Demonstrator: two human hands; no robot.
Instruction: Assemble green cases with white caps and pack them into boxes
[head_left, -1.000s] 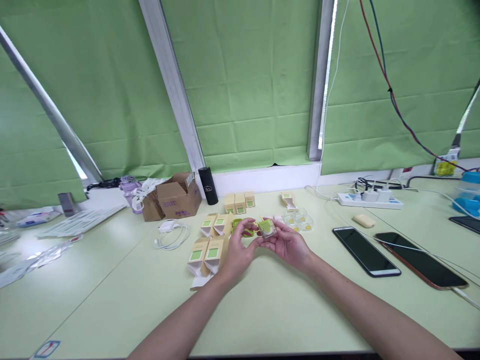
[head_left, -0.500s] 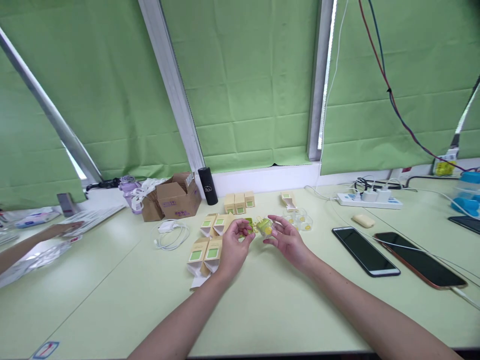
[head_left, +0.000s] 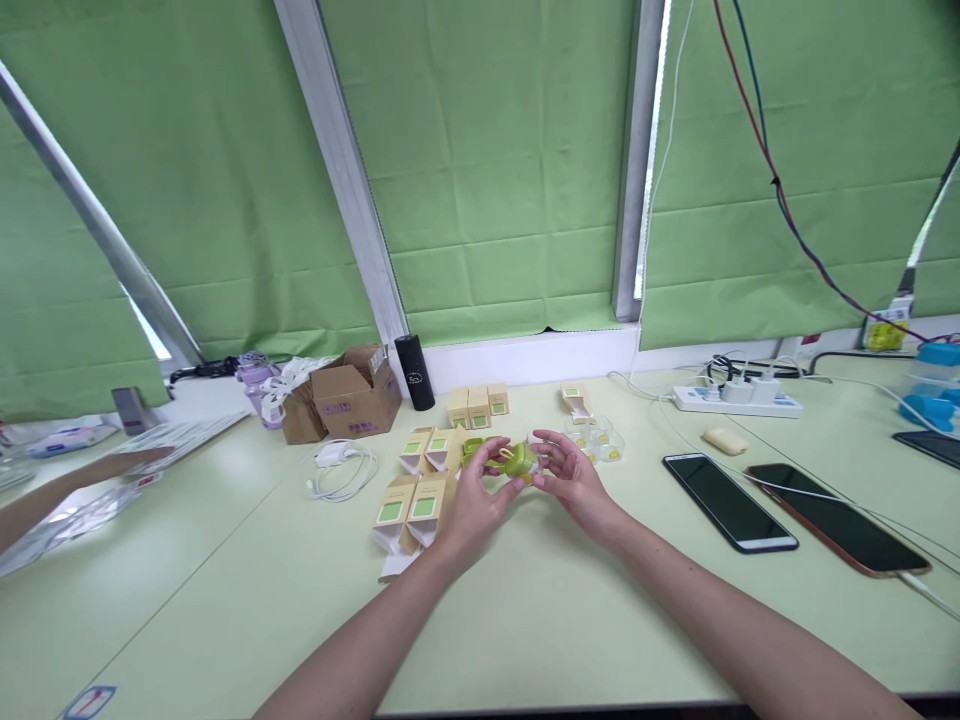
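Observation:
Between my two hands is a small green-topped container with a clear lower part, something yellow in it and a pale loop. My left hand has its fingers closed on the green side. On the clear side, my right hand grips with thumb and fingertips. Several small tan boxes with green windows lie beside my left hand, their white flaps out. Another green piece shows just behind the left fingers. Several clear pieces with yellow centres rest behind my right hand.
Small closed-looking boxes and one open box stand farther back. Two phones and a power strip lie right. A white charger, cardboard box and another person's arm are left.
The container has turned in my hands, its green top now facing me more. My left fingers have moved onto it, and the hands are closer together.

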